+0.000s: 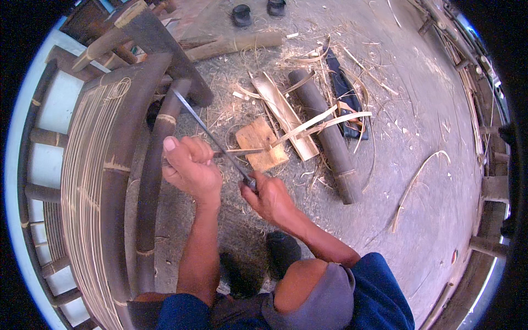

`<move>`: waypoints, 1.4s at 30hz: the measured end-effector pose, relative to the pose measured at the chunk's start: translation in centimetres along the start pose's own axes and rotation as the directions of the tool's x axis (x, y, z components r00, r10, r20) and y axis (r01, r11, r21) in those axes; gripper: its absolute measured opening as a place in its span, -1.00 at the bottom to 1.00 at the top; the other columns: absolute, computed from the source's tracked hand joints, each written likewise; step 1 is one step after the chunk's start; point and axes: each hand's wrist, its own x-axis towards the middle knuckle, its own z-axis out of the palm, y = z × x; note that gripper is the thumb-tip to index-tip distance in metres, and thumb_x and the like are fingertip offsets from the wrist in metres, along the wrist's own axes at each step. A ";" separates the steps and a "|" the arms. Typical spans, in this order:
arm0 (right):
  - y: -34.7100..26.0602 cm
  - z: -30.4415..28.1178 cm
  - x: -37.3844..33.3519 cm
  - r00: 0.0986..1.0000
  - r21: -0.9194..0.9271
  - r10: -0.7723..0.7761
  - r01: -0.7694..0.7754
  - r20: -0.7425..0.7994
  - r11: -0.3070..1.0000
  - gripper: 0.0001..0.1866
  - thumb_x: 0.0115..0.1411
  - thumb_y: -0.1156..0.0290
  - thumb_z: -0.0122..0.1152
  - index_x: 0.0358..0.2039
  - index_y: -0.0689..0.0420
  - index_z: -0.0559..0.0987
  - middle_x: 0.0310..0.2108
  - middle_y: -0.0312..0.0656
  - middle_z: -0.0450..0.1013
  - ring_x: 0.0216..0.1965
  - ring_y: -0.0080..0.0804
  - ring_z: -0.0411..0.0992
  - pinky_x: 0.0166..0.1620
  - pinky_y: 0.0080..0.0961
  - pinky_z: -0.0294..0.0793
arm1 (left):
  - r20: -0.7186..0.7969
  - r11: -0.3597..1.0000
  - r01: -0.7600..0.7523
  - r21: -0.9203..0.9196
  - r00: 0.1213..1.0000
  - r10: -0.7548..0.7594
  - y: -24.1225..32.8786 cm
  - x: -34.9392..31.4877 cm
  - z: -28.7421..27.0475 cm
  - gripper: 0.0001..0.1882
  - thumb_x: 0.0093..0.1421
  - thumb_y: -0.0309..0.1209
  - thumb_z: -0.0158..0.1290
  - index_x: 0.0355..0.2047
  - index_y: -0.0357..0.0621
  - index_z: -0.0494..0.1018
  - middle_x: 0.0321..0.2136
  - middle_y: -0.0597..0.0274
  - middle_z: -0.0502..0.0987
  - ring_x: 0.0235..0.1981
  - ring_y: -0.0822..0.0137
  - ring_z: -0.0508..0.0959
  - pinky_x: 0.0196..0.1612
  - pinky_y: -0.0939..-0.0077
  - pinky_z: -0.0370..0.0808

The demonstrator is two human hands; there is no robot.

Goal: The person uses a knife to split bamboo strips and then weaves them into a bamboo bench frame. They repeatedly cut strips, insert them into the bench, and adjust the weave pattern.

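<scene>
My right hand (269, 199) is wrapped round the dark handle of a long knife (205, 126). Its narrow blade slants up and left, crossing close to my left fist. In that fist, my left hand (192, 166), thumb raised, grips the end of a thin bamboo strip (245, 150). From there the strip runs right, over a wooden block (263, 142), toward pale split lengths (308, 126) that lie across a dark bamboo pole (322, 132). Whether the blade touches the strip I cannot tell.
A bamboo bench (118, 181) with a slatted surface stands close on my left. On the floor lie a halved bamboo piece (283, 113), a black pouch (342, 82), scattered shavings, a curled strip (415, 184) and sandals (241, 15). Bamboo framing lines the right side.
</scene>
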 end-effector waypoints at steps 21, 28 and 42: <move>13.0 2.4 1.4 0.979 -0.194 0.135 -0.163 -0.151 0.967 -0.64 0.20 0.20 0.25 -0.33 0.32 0.58 -0.48 0.31 0.50 -0.35 0.30 0.54 -0.27 0.08 0.53 | -0.194 0.994 0.106 -0.015 0.975 -0.107 0.1 1.2 -2.5 -0.40 0.48 -0.08 -0.16 -0.71 0.01 0.01 -0.79 0.46 0.01 -0.74 0.53 -0.03 -0.64 0.49 -0.05; 13.5 2.1 1.1 0.978 -0.191 0.163 -0.187 -0.134 0.964 -0.61 0.24 0.16 0.20 -0.38 0.33 0.56 -0.50 0.31 0.49 -0.39 0.30 0.53 -0.30 0.08 0.49 | -0.157 0.981 -0.041 -0.189 0.988 0.011 -0.8 1.1 -1.3 -0.55 0.47 -0.01 -0.15 -0.40 -0.11 0.25 -0.63 0.30 0.24 -0.65 0.47 0.18 -0.59 0.45 0.23; 9.4 2.0 1.0 0.965 -0.106 0.221 -0.237 -0.142 0.966 -0.67 0.23 0.23 0.22 -0.32 0.31 0.54 -0.56 0.30 0.47 -0.42 0.24 0.55 -0.35 0.02 0.50 | -0.063 0.997 -0.040 0.072 0.997 0.044 -0.9 0.2 -2.1 -0.48 0.43 0.06 -0.07 -0.51 -0.02 0.14 -0.69 0.41 0.14 -0.69 0.52 0.15 -0.62 0.54 0.19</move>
